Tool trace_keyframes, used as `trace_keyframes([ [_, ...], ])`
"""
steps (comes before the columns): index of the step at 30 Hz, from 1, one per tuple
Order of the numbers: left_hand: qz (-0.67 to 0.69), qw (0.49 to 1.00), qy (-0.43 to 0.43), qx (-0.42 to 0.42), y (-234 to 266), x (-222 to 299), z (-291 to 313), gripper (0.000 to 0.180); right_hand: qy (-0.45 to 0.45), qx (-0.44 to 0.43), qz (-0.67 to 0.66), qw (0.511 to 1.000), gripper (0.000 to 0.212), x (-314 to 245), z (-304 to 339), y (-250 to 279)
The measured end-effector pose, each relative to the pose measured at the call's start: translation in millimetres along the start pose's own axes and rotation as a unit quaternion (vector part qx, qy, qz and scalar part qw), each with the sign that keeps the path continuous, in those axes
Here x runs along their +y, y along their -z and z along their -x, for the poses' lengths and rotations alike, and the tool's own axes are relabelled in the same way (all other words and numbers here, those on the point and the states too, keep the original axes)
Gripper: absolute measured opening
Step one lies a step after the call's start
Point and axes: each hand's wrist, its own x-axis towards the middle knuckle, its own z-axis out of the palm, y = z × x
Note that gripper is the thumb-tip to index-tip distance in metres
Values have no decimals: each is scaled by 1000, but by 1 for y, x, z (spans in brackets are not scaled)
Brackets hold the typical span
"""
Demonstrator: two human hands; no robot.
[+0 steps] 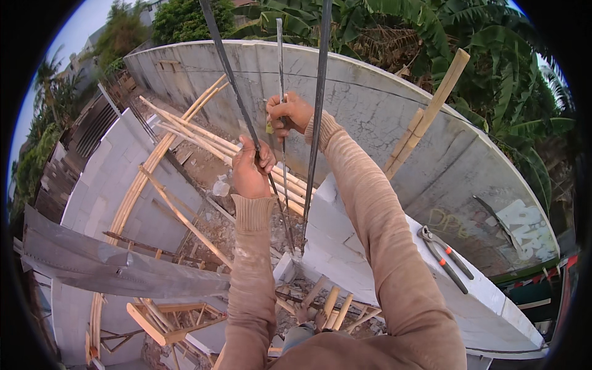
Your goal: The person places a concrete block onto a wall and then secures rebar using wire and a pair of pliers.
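Three dark steel bars rise from a gap by the white block wall [345, 246]. My left hand [253, 169] is closed round the left steel bar [229, 68], its fingers partly hidden behind it. Higher up and further right, my right hand [291, 116] pinches the shorter middle steel bar [280, 58] between thumb and fingers. A small yellowish bit [269, 127] shows beneath its fingers; I cannot make out what it is. Just in front of my right wrist stands the right steel bar [320, 74], not held.
Pincers with black and orange handles [445, 259] lie on the wall top by my right forearm. Bamboo poles [209, 142] cross beyond my left hand. A grey metal channel [123, 262] extends from the left. A concrete boundary wall [370, 111] curves behind, with a timber post [428, 114] before it.
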Motion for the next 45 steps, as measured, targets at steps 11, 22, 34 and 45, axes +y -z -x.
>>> trace_keyframes([
  [11, 50, 999, -19, 9, 5, 3, 14, 40, 4, 24, -18, 1000, 10, 5, -7, 16],
  [22, 46, 998, -25, 19, 12, 10, 35, 42, 15, 65, -28, 997, 17, 10, 0, 28],
  [34, -118, 993, 17, 11, -3, 6, -17, 49, 9, -70, 39, 997, 15, 13, -1, 0],
  [45, -136, 976, -90, 145, 4, 11, -9, 53, 45, 25, 15, 999, 44, 6, 10, 17],
])
